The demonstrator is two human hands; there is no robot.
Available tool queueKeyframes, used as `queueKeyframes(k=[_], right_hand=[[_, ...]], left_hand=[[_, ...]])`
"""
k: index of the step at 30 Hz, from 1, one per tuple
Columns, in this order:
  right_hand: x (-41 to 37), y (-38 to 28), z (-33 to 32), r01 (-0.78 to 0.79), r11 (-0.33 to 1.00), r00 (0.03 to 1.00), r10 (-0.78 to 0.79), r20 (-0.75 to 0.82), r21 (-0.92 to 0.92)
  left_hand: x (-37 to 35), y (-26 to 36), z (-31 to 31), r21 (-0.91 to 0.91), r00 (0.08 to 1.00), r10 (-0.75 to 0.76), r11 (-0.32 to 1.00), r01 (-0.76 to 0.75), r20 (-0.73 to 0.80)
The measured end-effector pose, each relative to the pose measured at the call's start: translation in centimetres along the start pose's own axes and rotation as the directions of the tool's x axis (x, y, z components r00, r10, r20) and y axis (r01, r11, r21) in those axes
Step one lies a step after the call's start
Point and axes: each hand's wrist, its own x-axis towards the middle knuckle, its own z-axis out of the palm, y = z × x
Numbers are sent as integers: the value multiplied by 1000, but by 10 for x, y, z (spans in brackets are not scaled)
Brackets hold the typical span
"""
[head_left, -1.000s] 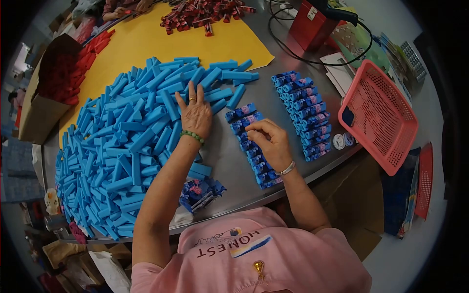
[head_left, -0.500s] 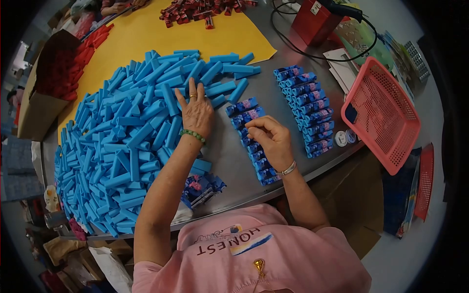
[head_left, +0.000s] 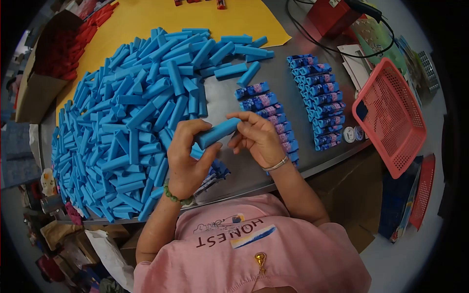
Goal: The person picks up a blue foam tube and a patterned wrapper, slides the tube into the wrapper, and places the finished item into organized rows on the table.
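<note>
Upper garment: pink short-sleeved shirt (head_left: 305, 251), dark "HONEST" lettering (head_left: 228, 234), blue-white-yellow brushstroke print (head_left: 252, 237). Gold-coloured pendant (head_left: 260, 258) on fine chain (head_left: 254, 282). Green beaded bracelet (head_left: 171, 196) worn left; silver-coloured band (head_left: 277, 164) worn right.

The metal table (head_left: 220, 99) bears a yellow sheet (head_left: 195, 17), blue sticks (head_left: 140, 115) and patterned wrapped pieces (head_left: 323, 100)

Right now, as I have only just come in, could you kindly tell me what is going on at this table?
A person's left hand and right hand hold one plain blue piece between them, one hand at each end, over the near part of the metal table. On the left lies a large, loose heap of similar blue pieces. To the right, pieces with printed patterns are lined up in two rows: a near row, partly hidden by the right hand, and a far row.
</note>
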Motion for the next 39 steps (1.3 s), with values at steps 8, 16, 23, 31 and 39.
queueKeyframes(k=[8,16,23,31,39], right_hand=[[-11,36,22,-229,931,968,189,163,284],[-20,18,23,377,778,922,-370,118,-502],[-22,-5,21,572,431,813,-409,414,-698],[-23,12,8,283,808,950,-310,35,-516],[-27,10,4,253,798,963,-259,68,-547]], left_hand=[[-28,-6,-3,-102,996,-32,994,40,87],[-34,-3,-22,-117,977,-118,983,140,179],[-50,-19,-35,-245,879,-342,869,431,332],[-79,-33,-38,536,919,-339,823,186,202],[-89,-48,-31,446,948,-302,865,230,99]])
